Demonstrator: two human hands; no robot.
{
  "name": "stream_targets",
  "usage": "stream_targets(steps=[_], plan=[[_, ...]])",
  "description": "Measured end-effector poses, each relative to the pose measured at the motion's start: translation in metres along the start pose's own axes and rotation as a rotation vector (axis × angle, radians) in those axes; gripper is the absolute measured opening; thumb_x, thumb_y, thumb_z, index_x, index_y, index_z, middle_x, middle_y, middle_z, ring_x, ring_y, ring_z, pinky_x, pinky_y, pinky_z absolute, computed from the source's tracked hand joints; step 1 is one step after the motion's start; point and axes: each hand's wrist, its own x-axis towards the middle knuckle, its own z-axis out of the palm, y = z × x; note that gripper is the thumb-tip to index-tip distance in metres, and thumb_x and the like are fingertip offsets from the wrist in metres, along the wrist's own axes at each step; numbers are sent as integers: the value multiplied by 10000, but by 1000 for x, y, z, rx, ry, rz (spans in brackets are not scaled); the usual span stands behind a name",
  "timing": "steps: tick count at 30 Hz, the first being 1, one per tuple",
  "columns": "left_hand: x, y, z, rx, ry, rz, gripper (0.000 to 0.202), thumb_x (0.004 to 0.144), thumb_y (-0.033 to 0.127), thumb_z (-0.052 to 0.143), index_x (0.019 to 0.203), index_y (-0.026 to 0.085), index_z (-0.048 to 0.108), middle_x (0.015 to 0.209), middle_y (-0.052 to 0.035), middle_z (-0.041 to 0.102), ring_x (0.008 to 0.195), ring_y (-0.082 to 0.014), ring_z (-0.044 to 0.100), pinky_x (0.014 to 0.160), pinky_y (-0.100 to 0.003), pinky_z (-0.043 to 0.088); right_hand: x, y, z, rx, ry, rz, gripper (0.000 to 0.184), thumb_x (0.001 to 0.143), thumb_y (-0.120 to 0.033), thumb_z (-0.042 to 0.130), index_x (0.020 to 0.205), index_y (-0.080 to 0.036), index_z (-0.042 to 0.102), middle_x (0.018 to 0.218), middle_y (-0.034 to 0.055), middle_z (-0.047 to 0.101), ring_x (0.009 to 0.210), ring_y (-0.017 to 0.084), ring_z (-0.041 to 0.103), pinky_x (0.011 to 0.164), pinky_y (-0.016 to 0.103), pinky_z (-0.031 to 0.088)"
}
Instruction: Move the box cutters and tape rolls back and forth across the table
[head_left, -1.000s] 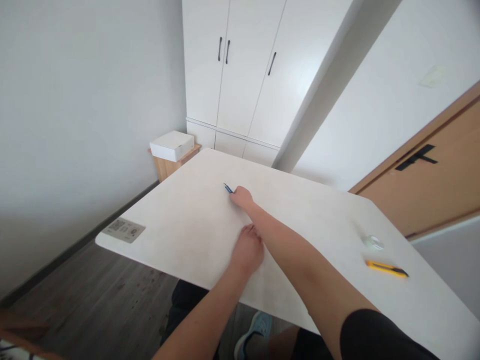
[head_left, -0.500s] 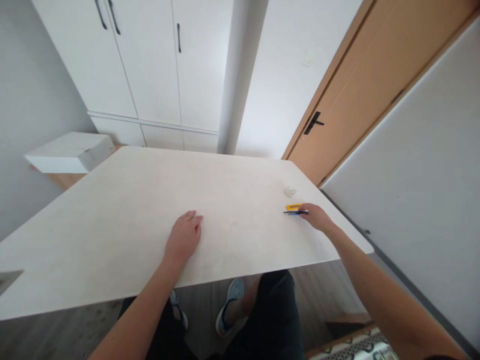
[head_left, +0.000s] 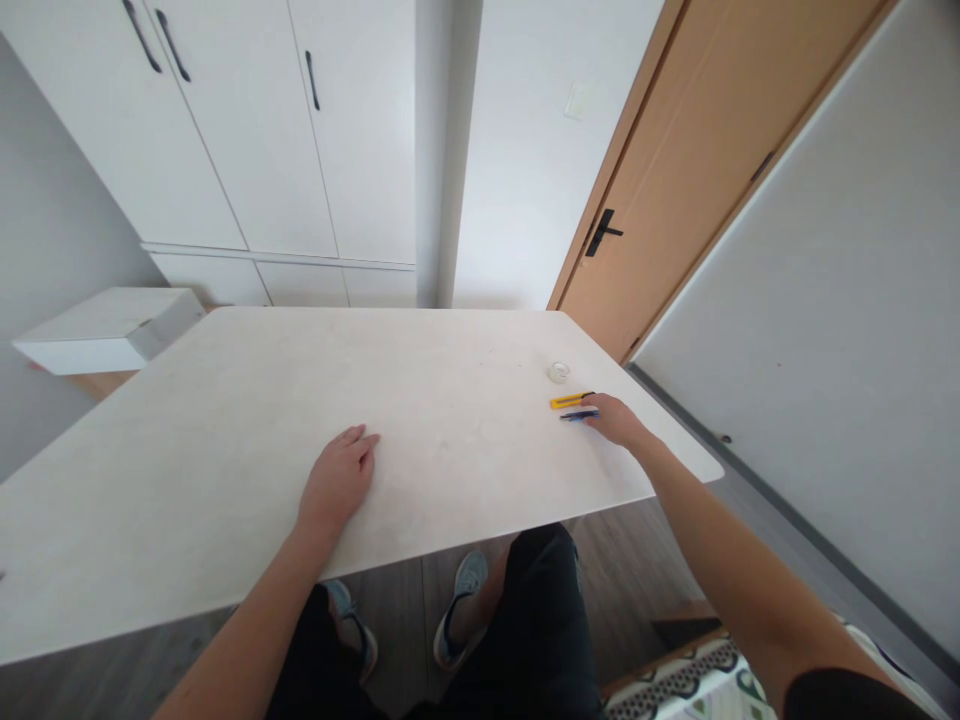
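My left hand (head_left: 339, 478) lies on the white table (head_left: 442, 360) left of the middle, fingers forward and holding nothing. Over at the table's right side, my right hand (head_left: 615, 418) is closed around the ends of some thin dark and blue pens (head_left: 577, 415), whose tips point left. Just beyond them, a yellow utility knife (head_left: 568, 401) lies close to my fingertips; its right end is partly hidden by the hand. A small clear round glass-like object (head_left: 559, 372) stands a little farther back.
A white box (head_left: 97, 325) sits beyond the table's left edge, before white cupboards (head_left: 360, 170). A wooden door (head_left: 675, 170) and a wall are to the right. Below the near edge are my legs and shoes, and a patterned cloth (head_left: 675, 690) at lower right.
The camera view has shifted. The yellow knife and the pens now lie farther apart from each other by my right hand. My left hand stays resting on the table.
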Motion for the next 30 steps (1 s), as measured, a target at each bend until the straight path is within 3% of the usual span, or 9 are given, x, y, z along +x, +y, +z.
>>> stream_targets(steps=[5,8,12,18,30], plan=[[0,0,0,-23,5,-19,439,932,290,379,1140,160,743,1297,-142,681,1236,-279,615,1115,-451,457,-14,-81,23,131,33,-215,267,951,-299,576,1167,-198,695,1214,112,699,1171,237,629,1050,394,454],[0,-1,0,-28,6,-12,440,929,302,378,1135,167,744,1293,-136,684,1232,-278,617,1116,-458,458,-21,-138,47,185,40,-352,425,974,-432,550,1315,-190,624,1393,141,604,1302,250,539,1122,423,384],[0,-2,0,-34,9,-2,452,940,325,371,1139,160,742,1296,-144,680,1236,-284,614,1120,-459,453,-29,-188,70,135,-7,-347,627,966,-586,496,1463,-205,504,1566,151,435,1460,287,357,1200,492,230],[0,-4,5,-42,26,-14,467,949,342,357,1123,152,746,1281,-147,685,1220,-281,622,1117,-449,455,-50,-212,79,96,-31,-304,759,980,-645,388,1535,-128,410,1612,206,334,1503,335,262,1212,511,155],[-1,-8,6,-28,0,-7,469,963,365,359,1155,160,735,1317,-139,668,1252,-277,603,1127,-448,446,-53,-214,80,100,-3,-305,717,983,-635,392,1514,-156,444,1600,188,367,1491,320,286,1213,499,160]])
